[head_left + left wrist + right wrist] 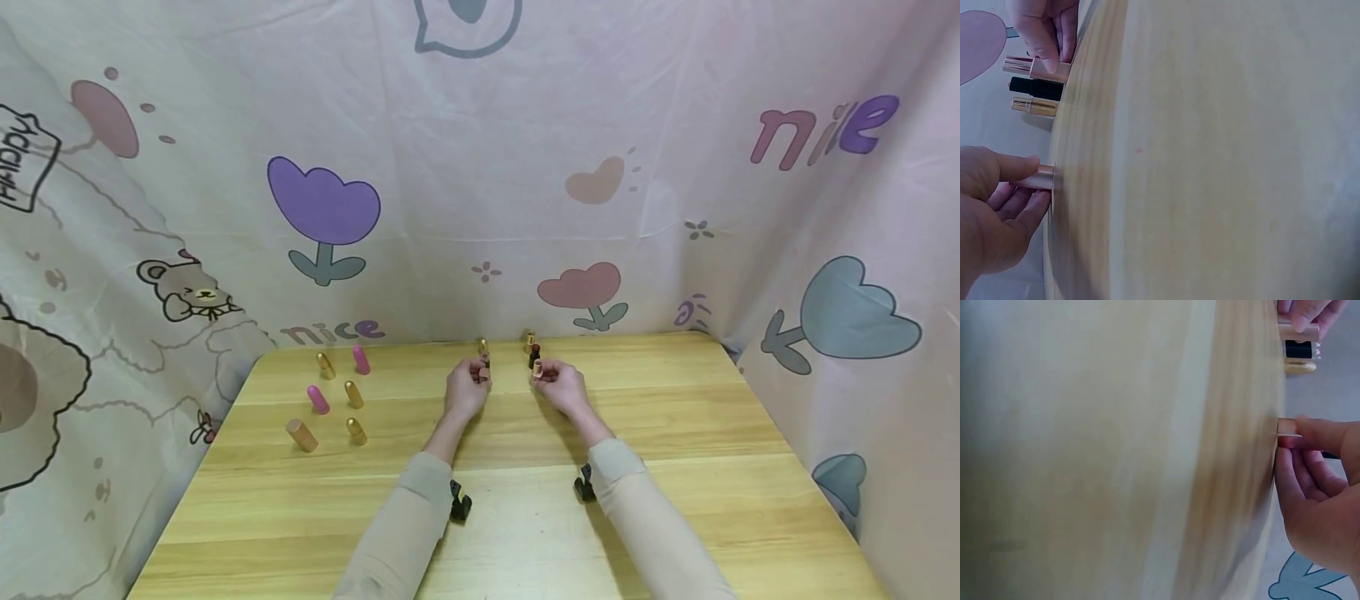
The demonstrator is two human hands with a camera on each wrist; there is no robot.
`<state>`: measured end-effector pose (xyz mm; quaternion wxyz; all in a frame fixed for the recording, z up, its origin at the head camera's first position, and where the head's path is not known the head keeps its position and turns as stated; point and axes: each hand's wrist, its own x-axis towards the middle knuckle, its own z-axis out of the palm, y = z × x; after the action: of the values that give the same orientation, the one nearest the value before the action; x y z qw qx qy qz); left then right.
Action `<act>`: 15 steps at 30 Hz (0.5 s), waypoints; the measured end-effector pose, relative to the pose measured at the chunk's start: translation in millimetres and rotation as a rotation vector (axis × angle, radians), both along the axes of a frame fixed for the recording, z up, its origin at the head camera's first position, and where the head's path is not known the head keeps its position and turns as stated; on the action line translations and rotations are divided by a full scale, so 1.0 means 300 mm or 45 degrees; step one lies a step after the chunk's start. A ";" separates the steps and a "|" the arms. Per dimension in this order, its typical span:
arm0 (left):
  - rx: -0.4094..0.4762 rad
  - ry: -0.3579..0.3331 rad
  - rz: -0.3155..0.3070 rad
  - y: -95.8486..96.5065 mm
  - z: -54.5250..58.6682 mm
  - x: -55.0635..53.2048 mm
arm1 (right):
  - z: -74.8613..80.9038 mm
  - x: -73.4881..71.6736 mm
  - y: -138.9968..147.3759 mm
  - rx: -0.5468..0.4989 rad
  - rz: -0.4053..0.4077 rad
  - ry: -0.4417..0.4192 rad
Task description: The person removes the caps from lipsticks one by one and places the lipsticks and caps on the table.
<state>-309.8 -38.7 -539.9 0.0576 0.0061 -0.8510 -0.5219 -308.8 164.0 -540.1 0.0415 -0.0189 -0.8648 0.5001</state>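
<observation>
Near the table's back edge, my left hand pinches an upright rose-gold lipstick tube between thumb and fingers, its base at the tabletop. Just behind that tube stand a black lipstick and a gold lipstick in a line. A short way to the right, my right hand pinches another rose-gold lipstick tube, also upright. Behind this one are a black lipstick with a dark tip and a gold lipstick. My fingers partly hide both held tubes.
On the table's left side stand bullet-shaped gold tubes, bright pink tubes and a wider rose-gold cylinder. A printed cloth hangs behind the table and along both sides.
</observation>
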 end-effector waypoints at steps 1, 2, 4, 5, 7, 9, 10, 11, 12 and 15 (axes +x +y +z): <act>0.001 0.002 -0.001 -0.001 0.000 0.002 | 0.000 0.000 0.000 0.006 0.006 -0.005; 0.005 0.001 -0.002 -0.002 0.001 0.005 | -0.001 0.000 0.001 0.011 0.009 -0.012; 0.014 0.004 0.001 -0.005 0.003 0.012 | -0.003 0.000 0.002 0.022 0.015 -0.020; 0.022 0.001 0.004 -0.006 0.005 0.016 | -0.004 0.000 0.002 0.030 0.015 -0.022; 0.051 -0.011 0.016 -0.008 0.011 0.027 | -0.006 0.000 0.002 0.033 0.011 -0.033; 0.094 -0.009 0.037 -0.012 0.021 0.042 | -0.006 0.000 0.001 0.036 0.007 -0.048; 0.123 -0.009 0.047 -0.015 0.027 0.051 | -0.006 -0.001 0.001 0.038 0.005 -0.055; 0.151 -0.004 0.062 -0.017 0.034 0.061 | -0.006 -0.001 0.000 0.040 0.003 -0.062; 0.183 0.009 0.077 -0.020 0.041 0.072 | -0.005 -0.002 0.000 0.039 0.003 -0.066; 0.259 0.065 0.124 -0.037 0.060 0.111 | -0.003 0.000 -0.002 0.041 0.009 -0.068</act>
<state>-276.6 -49.8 -521.9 0.1037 0.0398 -0.7905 -0.6023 -308.8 163.4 -541.0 0.0168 -0.0287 -0.8736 0.4854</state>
